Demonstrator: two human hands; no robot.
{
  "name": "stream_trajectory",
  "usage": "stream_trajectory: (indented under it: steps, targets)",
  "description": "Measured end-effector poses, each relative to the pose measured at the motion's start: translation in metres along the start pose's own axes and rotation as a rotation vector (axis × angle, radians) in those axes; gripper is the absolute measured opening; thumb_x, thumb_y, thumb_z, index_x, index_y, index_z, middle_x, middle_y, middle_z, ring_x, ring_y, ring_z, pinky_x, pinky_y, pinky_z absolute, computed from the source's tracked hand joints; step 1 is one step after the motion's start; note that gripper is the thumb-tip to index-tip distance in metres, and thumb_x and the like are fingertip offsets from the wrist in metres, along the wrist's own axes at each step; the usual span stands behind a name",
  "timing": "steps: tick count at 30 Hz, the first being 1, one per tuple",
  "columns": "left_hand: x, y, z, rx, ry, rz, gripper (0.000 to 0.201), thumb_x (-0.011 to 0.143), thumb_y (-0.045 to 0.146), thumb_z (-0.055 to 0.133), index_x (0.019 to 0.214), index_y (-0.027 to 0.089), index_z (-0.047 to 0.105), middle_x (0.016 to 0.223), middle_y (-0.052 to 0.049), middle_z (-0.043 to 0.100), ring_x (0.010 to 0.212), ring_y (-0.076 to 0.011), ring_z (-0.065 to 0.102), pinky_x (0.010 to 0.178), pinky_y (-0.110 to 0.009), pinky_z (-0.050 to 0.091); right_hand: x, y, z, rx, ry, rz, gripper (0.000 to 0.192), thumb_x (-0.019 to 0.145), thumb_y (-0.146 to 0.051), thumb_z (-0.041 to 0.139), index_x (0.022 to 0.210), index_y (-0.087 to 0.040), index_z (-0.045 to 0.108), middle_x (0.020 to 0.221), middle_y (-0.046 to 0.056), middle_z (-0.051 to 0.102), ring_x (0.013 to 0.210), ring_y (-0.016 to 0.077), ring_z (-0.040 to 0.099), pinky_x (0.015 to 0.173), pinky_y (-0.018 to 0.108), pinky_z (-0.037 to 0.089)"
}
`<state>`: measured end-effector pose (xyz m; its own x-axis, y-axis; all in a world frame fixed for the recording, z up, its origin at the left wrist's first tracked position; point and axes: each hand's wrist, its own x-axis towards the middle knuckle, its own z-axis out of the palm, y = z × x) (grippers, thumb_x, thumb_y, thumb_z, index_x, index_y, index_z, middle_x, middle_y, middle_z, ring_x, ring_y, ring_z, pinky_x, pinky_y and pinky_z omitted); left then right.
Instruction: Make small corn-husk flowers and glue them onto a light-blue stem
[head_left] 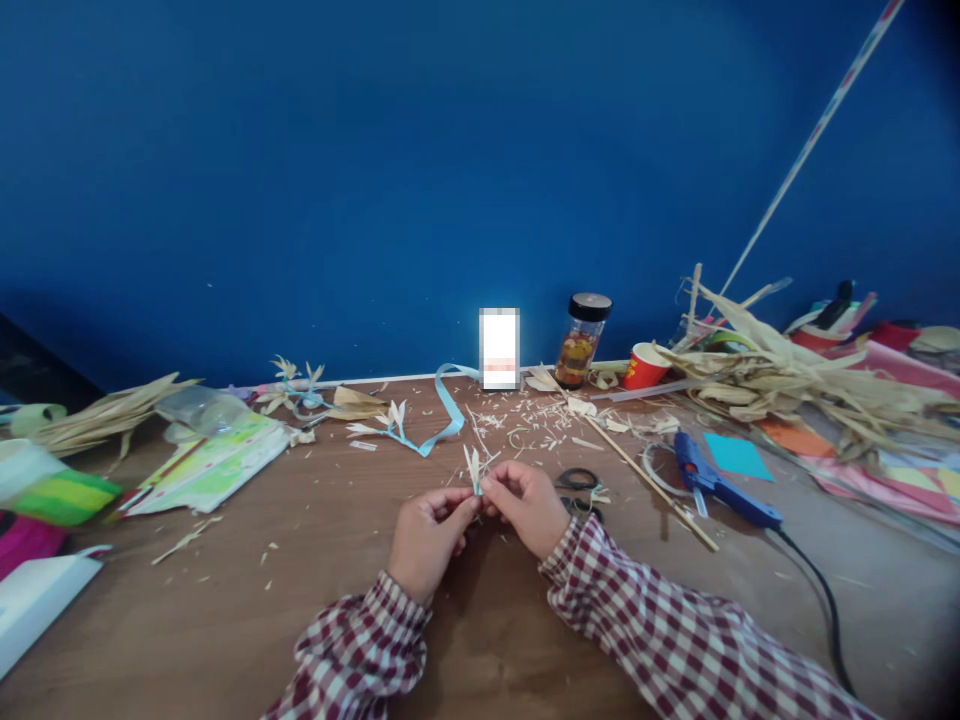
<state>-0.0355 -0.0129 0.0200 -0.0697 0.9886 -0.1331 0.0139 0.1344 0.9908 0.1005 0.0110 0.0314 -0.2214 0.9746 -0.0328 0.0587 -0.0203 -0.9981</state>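
Just below the middle of the frame, the left hand (429,535) and the right hand (527,505) meet over the brown tabletop (300,600). Between them stands a small husk piece (473,468), pale and pointed, its tips rising just above the fingers. Both hands are pinched on its lower end, the left grip clenched on it from the left and the right grip clenched on it from the right; thumbs and forefingers touch or nearly touch around it. Both sleeves are red-and-white check.

Just right of the right hand lie black scissors (579,480), partly hidden by the knuckles. Further right a blue glue gun (716,485) rests on its side, its black cord running to the lower right edge. A thin stick (645,478) lies slantwise between the scissors and the glue gun.

Above the hands, scraps and shavings are strewn over the tabletop, and a light blue ribbon (442,410) curls toward the blue wall. At the wall stand a jar (581,342) with a black lid and a red cup (643,366) lying on its side. A heap of dry husks (795,385) fills the right of the frame, over coloured paper. At the left lie a printed sheet (210,465), more husks and a green roll (64,495).
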Motion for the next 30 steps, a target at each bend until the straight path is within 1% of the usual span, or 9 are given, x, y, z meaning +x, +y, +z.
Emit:
stream_trajectory:
  steps: [4,11,17,22,26,30]
  targets:
    - [0.0008,-0.0030,-0.0004,0.013,0.033,0.015,0.029,0.063,0.039,0.064,0.072,0.012,0.066,0.042,0.002,0.053,0.033,-0.0060,0.039,0.034,-0.017,0.028,-0.0007,0.0010,0.0004,-0.009,-0.011,-0.022,0.021,0.074,-0.036,0.055,0.072,-0.015,0.056,0.061,0.000,0.059,0.054,0.0095,0.052,0.049,0.020,0.041]
    - [-0.0008,-0.0011,0.0021,0.016,0.071,0.043,0.025,0.063,0.038,0.063,0.067,0.013,0.065,0.043,0.003,0.053,0.034,-0.0056,0.038,0.034,-0.017,0.027,-0.0007,0.0036,0.0022,-0.001,-0.046,-0.063,0.019,0.073,-0.035,0.056,0.073,-0.015,0.055,0.063,0.000,0.059,0.056,0.0103,0.054,0.055,0.022,0.044]
    - [-0.0033,0.0012,0.0016,0.087,0.051,0.087,0.027,0.066,0.037,0.061,0.075,0.013,0.068,0.042,0.002,0.052,0.035,-0.0078,0.040,0.036,-0.019,0.029,0.0005,0.0063,0.0015,-0.043,-0.029,-0.082,0.015,0.073,-0.030,0.055,0.071,-0.016,0.054,0.058,-0.002,0.056,0.052,0.0091,0.050,0.050,0.020,0.039]
    - [-0.0047,0.0009,0.0010,0.134,0.048,0.123,0.024,0.066,0.034,0.061,0.078,0.015,0.069,0.048,0.001,0.057,0.040,-0.0103,0.044,0.039,-0.020,0.032,-0.0002,0.0086,0.0013,-0.081,-0.011,-0.086,0.015,0.074,-0.031,0.055,0.072,-0.016,0.056,0.060,-0.001,0.057,0.052,0.0093,0.050,0.050,0.020,0.039]
    - [-0.0044,0.0006,0.0014,0.143,0.037,0.116,0.024,0.067,0.034,0.060,0.078,0.015,0.069,0.048,0.001,0.057,0.041,-0.0096,0.044,0.040,-0.019,0.032,-0.0008,0.0072,0.0017,-0.069,-0.006,-0.066,0.015,0.073,-0.031,0.055,0.072,-0.016,0.055,0.059,-0.001,0.057,0.052,0.0096,0.050,0.050,0.020,0.039]
    - [-0.0031,0.0001,0.0014,0.122,0.069,0.111,0.023,0.066,0.034,0.061,0.075,0.014,0.068,0.045,0.002,0.055,0.039,-0.0087,0.043,0.039,-0.019,0.032,-0.0024,0.0036,0.0037,-0.023,-0.034,-0.077,0.014,0.073,-0.029,0.056,0.070,-0.016,0.055,0.058,-0.002,0.056,0.052,0.0087,0.048,0.049,0.020,0.038]
